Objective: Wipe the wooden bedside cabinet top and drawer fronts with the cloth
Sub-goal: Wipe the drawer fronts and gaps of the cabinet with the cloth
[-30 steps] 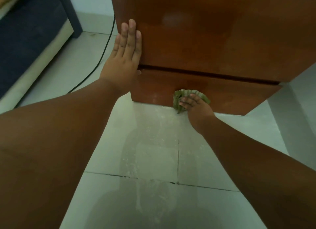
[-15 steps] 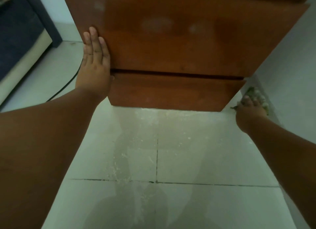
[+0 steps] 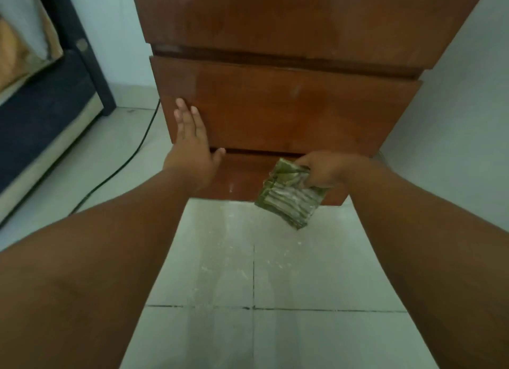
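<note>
The wooden bedside cabinet [image 3: 289, 112] fills the upper middle, with stacked reddish-brown drawer fronts split by dark gaps. My left hand [image 3: 192, 145] is open, fingers straight, at the left edge of the middle drawer front, its thumb near the gap above the bottom drawer. My right hand [image 3: 327, 170] grips a folded green striped cloth [image 3: 289, 196], dusty white on its face, in front of the bottom drawer's right part. The cloth hangs down past the drawer's lower edge, off the wood.
A bed [image 3: 41, 121] with a dark frame and bedding stands at the left. A black cable [image 3: 132, 154] runs across the pale tiled floor [image 3: 275, 272] beside the cabinet. White dust lies on the tiles below the drawers. A pale wall [image 3: 462, 121] is close on the right.
My right hand came back from the cabinet's lower right corner to the front of the bottom drawer, and the cloth now hangs unfolded. The view tilted up, showing more drawers.
</note>
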